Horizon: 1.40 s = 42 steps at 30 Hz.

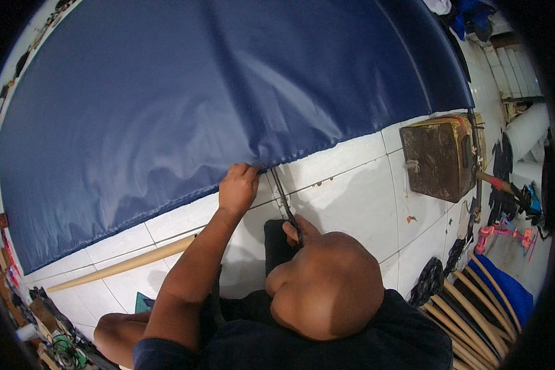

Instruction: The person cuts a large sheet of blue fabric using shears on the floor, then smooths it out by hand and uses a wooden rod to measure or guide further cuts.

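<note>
A large, glossy dark-blue sheet (166,105) spreads over the floor, with a stitched-looking edge nearest me. My left hand (239,188) is closed, pinching that edge near its middle. From just right of those fingers a long, narrow dark strip (282,191) runs down toward me. My right hand (303,229) is closed round the strip's lower end, with its fingers partly hidden. Whether the strip is fixed to the sheet I cannot tell. Creases fan out in the sheet above my left hand.
A pale wooden pole (123,262) lies left of my left forearm. To the right stands a worn brown box (435,160), with a red-handled tool (496,182) beyond it. Several curved pale poles (475,308) lie at lower right by a black plastic bag (427,280). White tiles (345,197) cover the floor.
</note>
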### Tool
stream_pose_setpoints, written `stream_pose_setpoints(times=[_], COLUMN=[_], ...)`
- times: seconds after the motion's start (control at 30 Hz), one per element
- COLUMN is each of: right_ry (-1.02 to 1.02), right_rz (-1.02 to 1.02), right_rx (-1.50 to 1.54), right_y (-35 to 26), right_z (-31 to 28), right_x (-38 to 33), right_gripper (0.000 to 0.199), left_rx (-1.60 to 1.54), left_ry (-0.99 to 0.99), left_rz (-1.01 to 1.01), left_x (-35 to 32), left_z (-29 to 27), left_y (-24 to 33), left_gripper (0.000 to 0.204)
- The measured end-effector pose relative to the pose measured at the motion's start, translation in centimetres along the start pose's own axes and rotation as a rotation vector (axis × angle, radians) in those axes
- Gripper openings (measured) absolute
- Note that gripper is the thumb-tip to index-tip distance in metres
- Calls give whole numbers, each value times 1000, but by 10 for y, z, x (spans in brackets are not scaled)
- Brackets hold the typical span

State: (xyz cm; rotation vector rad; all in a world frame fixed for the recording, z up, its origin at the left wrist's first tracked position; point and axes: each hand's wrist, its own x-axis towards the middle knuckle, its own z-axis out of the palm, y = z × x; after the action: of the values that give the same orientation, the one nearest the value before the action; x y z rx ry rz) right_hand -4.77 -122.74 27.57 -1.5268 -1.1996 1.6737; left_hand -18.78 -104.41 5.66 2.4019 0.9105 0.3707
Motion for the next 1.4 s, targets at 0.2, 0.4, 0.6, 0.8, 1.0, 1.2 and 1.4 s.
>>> stream_pose_setpoints(times=[0.2,0.4,0.6,0.8,1.0,1.2,1.4], right_ry=[246,214,240,240,243,245,410], right_rz=[489,344,209,251,309,282,260], right_rx=[204,169,84,90,101,74,1], right_y=[-54,-33,-27,-58,-39,24,111], right_z=[23,20,22,7,8,17,13], right_x=[16,13,15,19,22,35,118], right_gripper=[62,72,78,84,68,53,43], left_rx=[-21,-25,9,37,21,81,95], left_ry=[84,99,96,60,55,-21,-81], left_rz=[60,108,123,138,172,196,202], left_x=[-7,-9,-10,-12,-9,-13,-12], left_z=[5,9,13,12,16,3,0], left_y=[-6,-9,-10,-11,-10,-11,-10], left_gripper=[26,26,27,31,33,38,41])
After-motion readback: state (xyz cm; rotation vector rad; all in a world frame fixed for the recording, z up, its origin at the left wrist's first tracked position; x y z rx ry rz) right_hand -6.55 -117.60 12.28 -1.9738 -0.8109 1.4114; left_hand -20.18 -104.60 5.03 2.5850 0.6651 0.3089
